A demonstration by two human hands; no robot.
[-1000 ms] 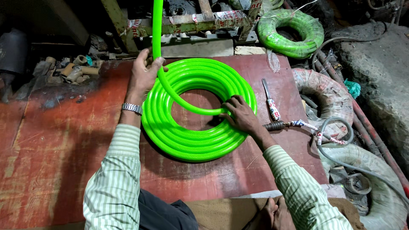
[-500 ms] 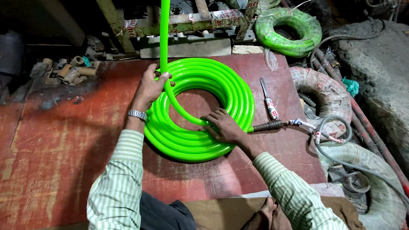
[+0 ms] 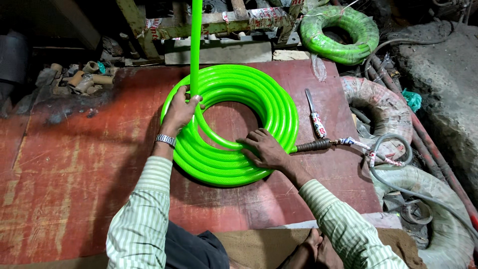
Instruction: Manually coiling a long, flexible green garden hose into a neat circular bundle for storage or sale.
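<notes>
A coil of bright green hose [image 3: 279, 107] lies flat on a worn red board [image 3: 74, 164]. One free length of the hose rises straight up from the coil's left side to the top of the view. My left hand [image 3: 180, 110], with a metal watch on the wrist, grips that rising length where it meets the coil. My right hand [image 3: 264, 147] lies with fingers spread on the coil's inner near-right turns, pressing them flat.
A knife with a taped handle [image 3: 314, 115] lies right of the coil, beside a dark nozzle on a grey hose [image 3: 318, 145]. A wrapped green hose coil [image 3: 338, 32] sits at the back right. Wrapped coils [image 3: 383, 107] crowd the right edge. Small fittings [image 3: 82, 74] lie at back left.
My right hand slid leftward along the coil from its right side to the inner near turns. My left hand stayed on the rising hose as another turn was laid down.
</notes>
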